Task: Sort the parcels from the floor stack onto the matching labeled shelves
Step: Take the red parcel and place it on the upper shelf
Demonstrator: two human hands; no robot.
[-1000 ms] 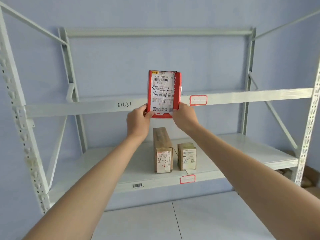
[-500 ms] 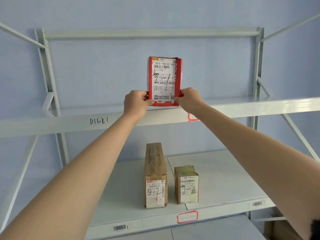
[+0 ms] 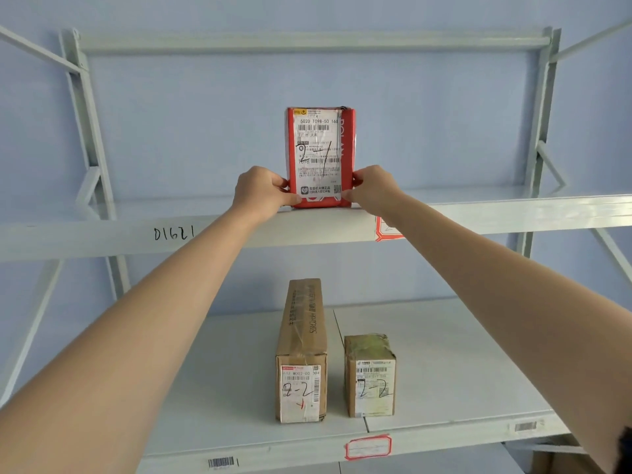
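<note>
- Red wrapping marks the parcel (image 3: pixel 319 157) in hand: it stands upright at the front edge of the upper shelf (image 3: pixel 513 213), its white waybill facing out with "2-1" handwritten across it.
- The left hand (image 3: pixel 261 193) grips the parcel's lower left edge, thumb on the front face and fingers curled behind; the right hand (image 3: pixel 374 191) pinches the lower right edge in the same way.
- Whether the parcel's base already rests on the shelf or sits just above the lip cannot be told from here.
- A red-bordered shelf label (image 3: pixel 386 230) is stuck to the beam just below the right hand, partly hidden by the forearm; its writing is unreadable.
- On the lower shelf (image 3: pixel 461 371) stand a long brown box (image 3: pixel 301 354) and a small brown box (image 3: pixel 371 376), side by side, both marked "2-2".
- Judged from that, the upper level is probably the "2-1" place, so this placement looks right.
- To finish the step well: seat the base flat, slide it back from the lip so it cannot tip forward, and keep the waybill facing out.
- A tall, narrow parcel standing on end may topple; let go with both hands evenly, only once it stands steady.
</note>
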